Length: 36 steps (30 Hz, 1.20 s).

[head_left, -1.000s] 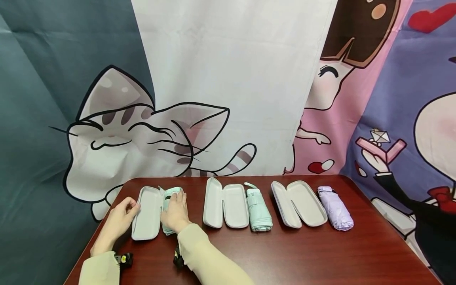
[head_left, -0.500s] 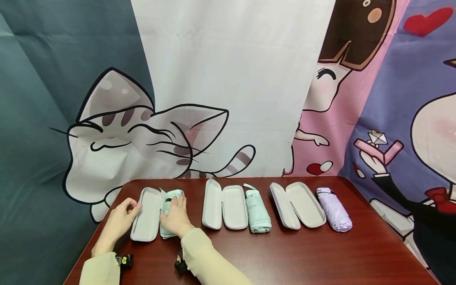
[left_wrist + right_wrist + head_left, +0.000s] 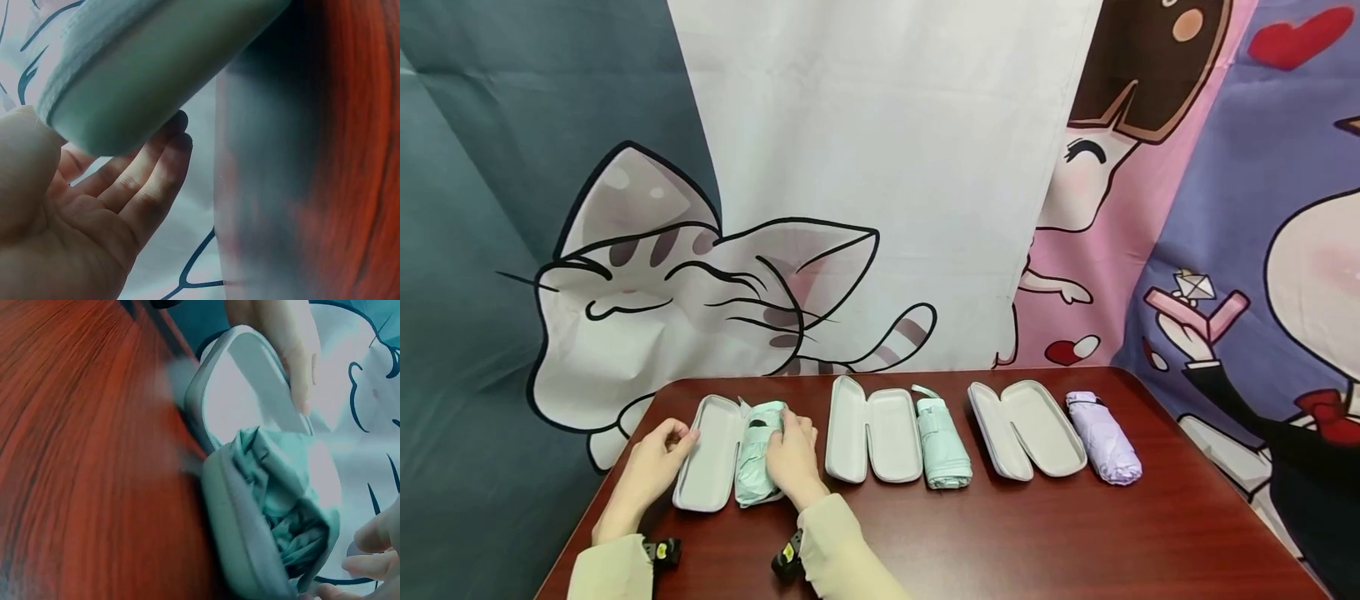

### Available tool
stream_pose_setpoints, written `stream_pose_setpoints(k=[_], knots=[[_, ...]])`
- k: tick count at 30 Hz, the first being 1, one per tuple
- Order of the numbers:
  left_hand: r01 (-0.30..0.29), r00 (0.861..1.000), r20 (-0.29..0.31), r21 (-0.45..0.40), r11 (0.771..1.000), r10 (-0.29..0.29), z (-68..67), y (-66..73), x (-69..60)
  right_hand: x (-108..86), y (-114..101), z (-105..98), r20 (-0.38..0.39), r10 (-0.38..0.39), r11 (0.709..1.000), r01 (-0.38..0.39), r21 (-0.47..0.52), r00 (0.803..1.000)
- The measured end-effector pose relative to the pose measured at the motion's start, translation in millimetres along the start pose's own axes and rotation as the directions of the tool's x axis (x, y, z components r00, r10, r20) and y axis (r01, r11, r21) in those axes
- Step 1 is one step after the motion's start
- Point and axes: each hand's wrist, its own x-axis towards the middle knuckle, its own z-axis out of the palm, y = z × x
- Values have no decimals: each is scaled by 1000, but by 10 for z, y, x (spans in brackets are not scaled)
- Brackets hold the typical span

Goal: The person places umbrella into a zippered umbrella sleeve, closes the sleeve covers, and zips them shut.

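Observation:
A light grey hinged case [image 3: 710, 458] lies spread open at the left of the table. In its right half sits a folded mint-green umbrella [image 3: 756, 462] with a dark strap end; its crumpled fabric shows in the right wrist view. My left hand [image 3: 657, 467] holds the outer edge of the case's bare left half, thumb on the rim and fingers beneath in the left wrist view. Beside the umbrella's right side is my right hand [image 3: 794, 457], fingers loosely bent. Its fingertips [image 3: 369, 565] are by the case's rim, and the right hand is partly out of the right wrist view.
To the right, a second spread case [image 3: 895, 437] lies beside a mint-green umbrella [image 3: 944, 446]. Farther right are a third case [image 3: 1045, 429] and a lilac umbrella [image 3: 1105, 439]. Bare dark red table [image 3: 1037, 542] runs in front; a printed cloth [image 3: 880, 167] hangs behind.
My right hand has slid off the top of the umbrella to its right side, uncovering more of it. The left hand keeps its place at the case's edge.

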Motion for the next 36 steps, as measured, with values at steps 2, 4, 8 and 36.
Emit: stream_pose_setpoints(k=[2, 4, 8, 36], knots=[[13, 1000, 3, 1, 1000, -13, 0, 3, 4, 7, 46, -2, -18, 14, 1000, -14, 20, 1000], [27, 1000, 12, -2, 1000, -27, 1, 2, 4, 15, 99, -6, -22, 22, 999, -21, 30, 1000], [54, 997, 48, -33, 998, -52, 4, 4, 3, 30, 217, 0, 26, 42, 998, -43, 52, 999], [319, 914, 385, -488, 813, -128, 178, 141, 37, -50, 323, -41, -6, -93, 996, 93, -1, 996]])
